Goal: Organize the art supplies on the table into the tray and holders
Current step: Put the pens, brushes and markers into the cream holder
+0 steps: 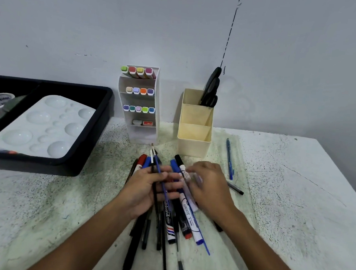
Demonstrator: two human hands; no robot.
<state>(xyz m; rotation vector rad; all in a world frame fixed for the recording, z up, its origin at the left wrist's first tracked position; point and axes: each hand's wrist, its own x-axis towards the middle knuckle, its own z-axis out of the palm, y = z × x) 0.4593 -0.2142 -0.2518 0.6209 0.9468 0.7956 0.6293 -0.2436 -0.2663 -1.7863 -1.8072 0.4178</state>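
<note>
Left hand (147, 187) grip curls round two brushes (156, 171); right hand (209, 186) grip, blurred, rests on markers (186, 208)

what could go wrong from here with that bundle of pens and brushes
1. The left hand grips thin brushes over a loose pile of markers; lifting may drag or roll some off.
2. The cream holder already holds scissors in its back compartment, so long brushes dropped there could jam or tip it.

Pile of markers, pens, brushes (173, 211) on desk (296, 186), front centre; cream holder (194, 134) upright behind; black tray (92, 132) far left holds white palette (43, 126)
</note>
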